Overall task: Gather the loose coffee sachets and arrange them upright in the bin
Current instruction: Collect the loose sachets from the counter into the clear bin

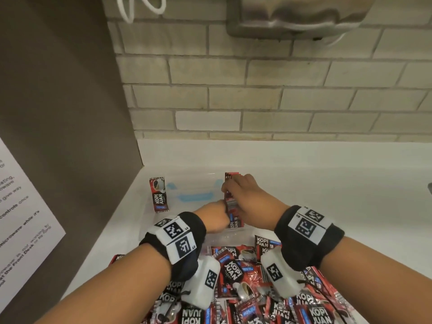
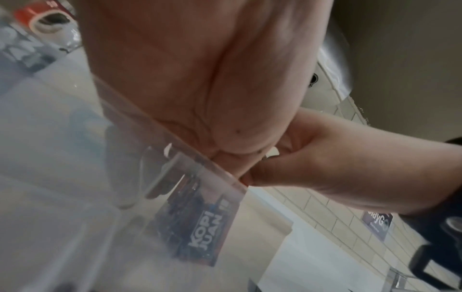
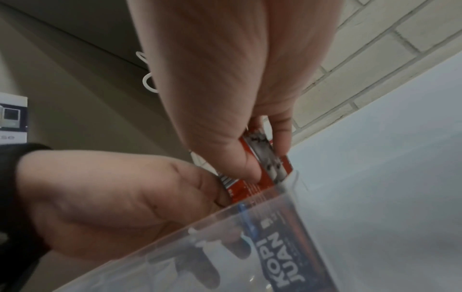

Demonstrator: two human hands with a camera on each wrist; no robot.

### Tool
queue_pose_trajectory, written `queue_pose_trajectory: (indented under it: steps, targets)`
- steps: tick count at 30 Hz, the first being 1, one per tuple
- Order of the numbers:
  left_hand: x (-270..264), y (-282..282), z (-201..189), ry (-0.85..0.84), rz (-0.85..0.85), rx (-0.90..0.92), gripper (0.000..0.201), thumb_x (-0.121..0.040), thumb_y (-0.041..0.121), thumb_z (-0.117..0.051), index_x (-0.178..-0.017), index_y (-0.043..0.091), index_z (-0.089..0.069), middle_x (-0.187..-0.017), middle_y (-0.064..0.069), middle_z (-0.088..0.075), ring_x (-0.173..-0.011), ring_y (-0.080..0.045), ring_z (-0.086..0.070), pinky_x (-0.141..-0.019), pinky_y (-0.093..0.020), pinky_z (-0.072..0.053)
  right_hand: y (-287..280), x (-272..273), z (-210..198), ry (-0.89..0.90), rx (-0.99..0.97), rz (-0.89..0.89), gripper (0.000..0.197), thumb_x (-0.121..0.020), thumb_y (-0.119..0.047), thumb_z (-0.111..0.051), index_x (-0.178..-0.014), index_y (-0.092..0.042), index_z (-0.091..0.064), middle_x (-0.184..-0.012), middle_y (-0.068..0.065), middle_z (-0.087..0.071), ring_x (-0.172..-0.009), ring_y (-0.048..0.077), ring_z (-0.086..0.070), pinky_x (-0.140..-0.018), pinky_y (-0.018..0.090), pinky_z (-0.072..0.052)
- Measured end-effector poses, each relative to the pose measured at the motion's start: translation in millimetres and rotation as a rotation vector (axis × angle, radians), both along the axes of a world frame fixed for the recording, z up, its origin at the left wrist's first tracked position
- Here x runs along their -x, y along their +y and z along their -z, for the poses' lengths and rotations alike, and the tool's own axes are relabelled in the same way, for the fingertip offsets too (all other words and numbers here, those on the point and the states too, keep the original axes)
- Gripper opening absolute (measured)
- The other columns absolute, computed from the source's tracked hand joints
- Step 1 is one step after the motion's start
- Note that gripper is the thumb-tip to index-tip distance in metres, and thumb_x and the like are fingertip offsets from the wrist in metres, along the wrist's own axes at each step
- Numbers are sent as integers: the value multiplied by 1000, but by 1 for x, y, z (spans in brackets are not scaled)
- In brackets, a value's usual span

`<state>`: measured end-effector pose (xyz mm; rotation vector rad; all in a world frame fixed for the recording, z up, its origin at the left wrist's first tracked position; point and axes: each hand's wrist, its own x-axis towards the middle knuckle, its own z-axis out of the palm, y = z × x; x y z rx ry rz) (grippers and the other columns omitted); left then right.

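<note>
A clear plastic bin [image 1: 187, 191] stands on the white counter. One red and black coffee sachet [image 1: 159, 195] stands upright at the bin's left end. At its right end both hands hold a stack of upright sachets [image 1: 231, 206]. My right hand [image 1: 243, 195] pinches the stack's top between thumb and fingers [image 3: 250, 170]. My left hand [image 1: 217, 216] grips the stack from the left, its fingers reaching down inside the bin [image 3: 200, 264]. The stack's front sachet [image 2: 205, 227] shows through the bin wall. A pile of loose sachets [image 1: 252, 286] lies in front of the bin, under both wrists.
A grey brick wall [image 1: 257, 101] rises behind the counter. A brown panel [image 1: 58, 113] with a printed paper sign [image 1: 21, 206] closes off the left side. A steel dispenser [image 1: 299, 17] hangs overhead. Bare white counter [image 1: 327, 178] extends to the right.
</note>
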<state>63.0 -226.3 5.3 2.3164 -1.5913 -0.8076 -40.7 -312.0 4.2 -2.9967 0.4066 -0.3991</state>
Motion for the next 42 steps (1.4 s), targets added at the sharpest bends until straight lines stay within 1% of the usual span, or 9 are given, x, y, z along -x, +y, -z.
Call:
queue_pose_trajectory:
  steps: [3,6,12,16,19,25,32,39,42]
  targets:
    - [-2,-5,5,-26,-9,10,26,-94,10,-44,-119,2,-48,-115,-18,-57,-108,-32,-55,-92,-32,-40,-4,4,2,-76,26,15,54,-69,9,-54,-121,-5,-55,-120,16,-48,-106,34,-41,-78,41,-46]
    - [-5,-9,12,55,-8,8,21,-94,13,-45,-110,3,-54,-108,-18,-61,-105,-35,-58,-96,-41,-45,-7,10,2,-102,-67,90,63,-76,-4,-58,-135,-16,-42,-134,9,-35,-120,27,-29,-95,41,-39]
    - [-4,-5,-1,180,-34,54,29,-92,5,-48,-120,-2,-49,-109,-20,-58,-92,-23,-54,-71,-23,-45,-13,17,10,-108,-753,362,96,-79,-24,-74,-148,-15,-7,-151,7,-18,-139,24,-21,-111,36,-27]
    - [-3,-7,-2,244,-71,59,45,-90,7,-55,-132,6,-41,-123,-16,-57,-113,-28,-54,-98,-35,-45,-13,12,20,-58,-1062,393,99,-78,-15,-74,-149,-12,-6,-152,8,-23,-135,25,-32,-105,38,-37]
    - [-1,-9,-1,235,-62,56,52,-87,10,-59,-135,8,-38,-121,-14,-57,-110,-26,-56,-99,-38,-46,-14,7,18,-64,-1065,348,96,-74,-5,-75,-147,-12,-13,-141,8,-38,-112,20,-52,-79,25,-51]
    - [1,-7,-5,249,-37,115,52,-90,6,-57,-137,7,-36,-128,-15,-53,-117,-26,-51,-97,-29,-41,-14,0,11,11,-972,288,96,-68,10,-71,-142,-13,-14,-114,6,-49,-90,10,-54,-46,12,-42]
    - [-4,-12,4,225,-53,188,50,-80,-3,-64,-127,2,-49,-118,-16,-60,-109,-27,-58,-95,-32,-47,-13,-6,18,-39,-834,389,79,-70,7,-67,-137,-9,-27,-111,12,-58,-102,27,-59,-82,42,-54]
    - [-9,-29,27,208,-143,253,35,-85,5,-57,-119,6,-47,-107,-10,-59,-103,-22,-58,-96,-39,-49,-12,-10,26,-104,-805,403,69,-80,-2,-64,-138,-7,-25,-118,14,-57,-104,23,-58,-81,26,-44]
    - [-3,-29,22,197,-100,173,51,-84,-3,-51,-132,5,-37,-115,-15,-54,-109,-26,-55,-99,-40,-47,-14,-14,33,-81,-808,406,80,-77,-4,-68,-141,-10,-19,-126,12,-50,-111,23,-55,-91,30,-46]
